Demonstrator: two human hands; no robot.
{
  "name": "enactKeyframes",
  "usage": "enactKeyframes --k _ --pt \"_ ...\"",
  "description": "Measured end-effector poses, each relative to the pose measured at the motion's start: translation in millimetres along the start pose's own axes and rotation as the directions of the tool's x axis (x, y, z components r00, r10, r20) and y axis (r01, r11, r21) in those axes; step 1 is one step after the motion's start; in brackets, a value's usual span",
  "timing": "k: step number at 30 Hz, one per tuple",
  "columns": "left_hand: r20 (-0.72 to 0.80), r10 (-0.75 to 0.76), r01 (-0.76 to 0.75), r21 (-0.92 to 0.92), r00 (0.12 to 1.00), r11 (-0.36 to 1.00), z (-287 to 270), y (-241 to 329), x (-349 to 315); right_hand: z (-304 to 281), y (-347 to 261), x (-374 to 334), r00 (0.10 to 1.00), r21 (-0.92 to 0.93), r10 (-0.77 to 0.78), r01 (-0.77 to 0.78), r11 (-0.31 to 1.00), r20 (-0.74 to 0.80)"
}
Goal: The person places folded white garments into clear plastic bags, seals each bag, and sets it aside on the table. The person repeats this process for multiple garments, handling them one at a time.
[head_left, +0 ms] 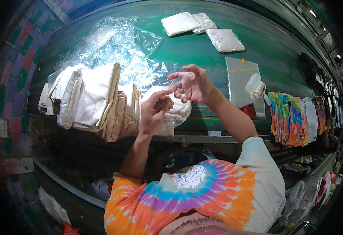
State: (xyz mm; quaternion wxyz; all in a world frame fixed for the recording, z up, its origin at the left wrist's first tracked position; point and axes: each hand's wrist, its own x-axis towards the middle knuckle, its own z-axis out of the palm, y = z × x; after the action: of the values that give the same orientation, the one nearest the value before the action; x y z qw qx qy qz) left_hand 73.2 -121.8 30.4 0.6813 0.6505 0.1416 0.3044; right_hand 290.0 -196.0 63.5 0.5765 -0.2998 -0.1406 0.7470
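Observation:
My left hand [155,111] is closed, thumb and fingers pinched together; whatever it may hold is too small to make out. Close beside it, my right hand [193,84] has its fingers spread and bent, with its fingertips near the left forefinger. Below both hands lies a white folded cloth bundle [183,111] in clear plastic. A row of folded cream garments [95,96] leans to the left of my left hand, some in clear wrapping. Beyond them, a shiny heap of clear plastic bags [120,53] spreads over the green table [187,51].
Several white wrapped packets [225,40] lie at the far side. To the right are a flat translucent board [238,84], a lint roller [257,92], a small red object [248,111] and a stack of tie-dye garments [290,117]. The table's metal edge [202,138] runs in front of me.

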Motion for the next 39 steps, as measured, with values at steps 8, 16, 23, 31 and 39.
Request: enactKeyframes --k 8,16,23,31,39 --pt "-0.071 0.003 -0.009 -0.082 0.997 0.997 7 -5 -2 -5 31 -13 0.931 -0.493 -0.331 0.217 0.843 -0.155" --pt "-0.082 0.014 -0.026 -0.16 0.997 0.987 8 -10 -3 6 54 -12 0.858 -0.633 -0.505 0.44 0.636 0.089" --pt "-0.064 0.039 -0.047 -0.126 0.997 0.991 7 -10 -9 10 48 -5 0.837 -0.74 -0.512 0.467 0.484 0.193" --pt "0.071 0.074 -0.064 -0.14 0.995 0.988 -10 -8 -17 4 30 13 0.808 -0.788 -0.338 0.569 0.235 0.483" --pt "0.089 0.109 -0.092 -0.177 0.99 0.98 -26 -8 -19 -7 44 33 0.833 -0.698 -0.325 0.553 0.455 0.448"
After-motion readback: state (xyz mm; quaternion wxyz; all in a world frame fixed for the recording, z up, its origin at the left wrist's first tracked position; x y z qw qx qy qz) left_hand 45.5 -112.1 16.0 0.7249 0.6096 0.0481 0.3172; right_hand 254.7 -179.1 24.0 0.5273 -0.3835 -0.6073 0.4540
